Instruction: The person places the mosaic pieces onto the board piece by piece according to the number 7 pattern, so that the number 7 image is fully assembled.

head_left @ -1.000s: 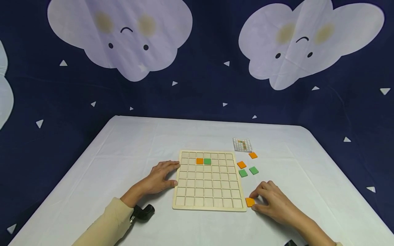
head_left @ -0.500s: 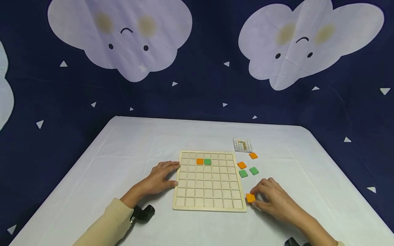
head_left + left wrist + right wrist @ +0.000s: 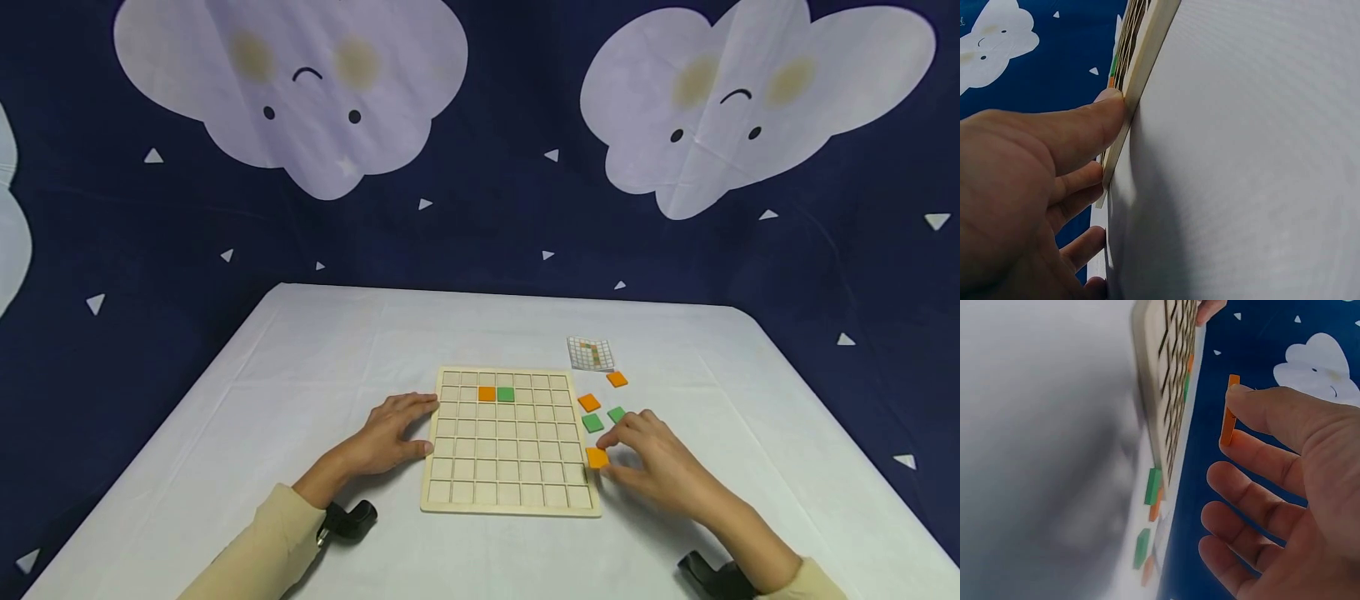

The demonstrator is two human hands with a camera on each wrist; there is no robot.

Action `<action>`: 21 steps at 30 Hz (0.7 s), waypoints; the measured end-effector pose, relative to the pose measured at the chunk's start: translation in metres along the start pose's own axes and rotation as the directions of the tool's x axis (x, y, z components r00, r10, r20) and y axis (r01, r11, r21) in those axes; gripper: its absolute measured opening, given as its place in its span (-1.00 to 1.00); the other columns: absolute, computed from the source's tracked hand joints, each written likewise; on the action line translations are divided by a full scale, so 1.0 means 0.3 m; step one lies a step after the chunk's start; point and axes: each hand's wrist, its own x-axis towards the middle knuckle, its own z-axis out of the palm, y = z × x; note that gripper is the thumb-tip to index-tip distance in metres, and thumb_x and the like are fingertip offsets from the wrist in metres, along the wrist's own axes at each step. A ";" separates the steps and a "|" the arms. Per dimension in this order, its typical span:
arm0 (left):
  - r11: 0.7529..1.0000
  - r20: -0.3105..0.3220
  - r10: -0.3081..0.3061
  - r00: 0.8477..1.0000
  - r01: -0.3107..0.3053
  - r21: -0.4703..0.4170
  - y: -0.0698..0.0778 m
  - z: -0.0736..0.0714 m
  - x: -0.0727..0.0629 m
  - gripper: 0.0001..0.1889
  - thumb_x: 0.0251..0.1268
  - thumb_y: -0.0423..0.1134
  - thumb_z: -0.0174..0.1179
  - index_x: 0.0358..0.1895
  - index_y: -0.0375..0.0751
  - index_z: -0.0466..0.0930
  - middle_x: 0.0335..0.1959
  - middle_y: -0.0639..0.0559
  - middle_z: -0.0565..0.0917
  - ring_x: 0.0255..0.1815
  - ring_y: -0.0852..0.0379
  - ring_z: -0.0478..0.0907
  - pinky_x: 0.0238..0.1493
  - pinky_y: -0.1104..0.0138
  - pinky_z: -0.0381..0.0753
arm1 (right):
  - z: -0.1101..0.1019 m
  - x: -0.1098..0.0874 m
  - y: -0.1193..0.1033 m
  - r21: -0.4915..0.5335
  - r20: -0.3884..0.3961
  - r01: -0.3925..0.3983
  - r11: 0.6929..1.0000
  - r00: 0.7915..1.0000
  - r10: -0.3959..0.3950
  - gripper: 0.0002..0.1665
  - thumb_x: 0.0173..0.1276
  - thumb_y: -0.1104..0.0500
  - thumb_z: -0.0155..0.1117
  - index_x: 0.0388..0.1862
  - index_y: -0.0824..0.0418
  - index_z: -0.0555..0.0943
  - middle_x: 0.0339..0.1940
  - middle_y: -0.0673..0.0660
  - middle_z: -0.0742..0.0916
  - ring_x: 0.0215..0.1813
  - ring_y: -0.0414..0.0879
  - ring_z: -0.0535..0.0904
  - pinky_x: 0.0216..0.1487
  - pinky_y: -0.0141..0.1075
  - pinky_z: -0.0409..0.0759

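My right hand (image 3: 660, 467) pinches an orange square tile (image 3: 597, 458) between thumb and index finger, at the right edge of the wooden grid board (image 3: 495, 450). In the right wrist view this orange tile (image 3: 1230, 412) is seen edge-on, raised above the table. Fingers straight, my left hand (image 3: 386, 433) rests against the board's left edge; its thumb and fingertips touch the wooden rim (image 3: 1147, 62) in the left wrist view. Two tiles lie side by side in the board's second row: an orange one (image 3: 487, 394) and a green one (image 3: 506, 394).
Right of the board lie two green tiles (image 3: 592, 423) and two orange tiles (image 3: 588, 403), one green partly behind my right fingers. A small card with a printed grid pattern (image 3: 591, 354) lies behind them. White cloth (image 3: 337, 333) covers the table.
My right hand has lifted the orange tile from beside the board's front right corner and carried it away from me, slightly left, to the board's edge. The left hand stays still.
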 end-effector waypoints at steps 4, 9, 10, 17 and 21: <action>1.000 0.003 0.000 1.000 0.000 0.000 0.001 0.000 0.002 -0.35 0.19 -0.15 0.27 0.35 -0.23 0.31 0.42 -0.10 0.29 0.43 -0.20 0.13 0.32 -0.18 0.05 | -0.002 0.027 -0.002 -0.001 -0.017 0.027 1.000 0.999 -0.027 -0.73 0.01 0.14 0.46 -0.26 -0.06 0.65 -0.23 -0.18 0.61 -0.15 -0.26 0.34 -0.13 -0.25 0.42; 1.000 0.005 0.006 1.000 -0.006 -0.003 0.001 -0.002 0.001 -0.35 0.19 -0.15 0.27 0.35 -0.24 0.31 0.42 -0.11 0.29 0.43 -0.20 0.13 0.32 -0.18 0.05 | 0.000 0.064 -0.008 0.011 -0.054 0.067 0.998 0.996 -0.066 -0.73 0.02 0.18 0.45 -0.27 -0.03 0.65 -0.25 -0.15 0.62 -0.13 -0.23 0.37 -0.11 -0.23 0.42; 1.000 0.005 0.006 1.000 -0.006 -0.003 0.002 -0.003 0.001 -0.35 0.19 -0.15 0.26 0.35 -0.24 0.31 0.42 -0.11 0.29 0.43 -0.20 0.13 0.32 -0.18 0.05 | 0.002 0.071 -0.009 0.018 -0.058 0.070 0.997 0.996 -0.069 -0.74 0.02 0.19 0.45 -0.26 -0.02 0.65 -0.25 -0.14 0.63 -0.12 -0.23 0.38 -0.10 -0.22 0.42; 1.000 0.005 -0.001 1.000 0.001 0.001 0.006 -0.005 0.002 -0.35 0.19 -0.16 0.27 0.35 -0.24 0.31 0.41 -0.10 0.30 0.43 -0.20 0.14 0.32 -0.19 0.06 | 0.011 0.123 -0.019 0.096 -0.060 0.063 0.993 0.997 -0.057 -0.76 0.06 0.18 0.44 -0.24 0.06 0.66 -0.20 -0.04 0.66 -0.03 -0.08 0.48 0.08 -0.03 0.45; 1.000 0.005 -0.003 1.000 0.003 0.005 0.006 -0.004 0.001 -0.35 0.19 -0.16 0.27 0.35 -0.24 0.31 0.41 -0.10 0.30 0.43 -0.20 0.14 0.32 -0.19 0.06 | 0.019 0.160 -0.023 0.128 -0.057 0.041 0.991 0.998 -0.034 -0.76 0.08 0.18 0.41 -0.22 0.09 0.67 -0.19 -0.02 0.66 -0.06 -0.08 0.49 0.12 -0.03 0.45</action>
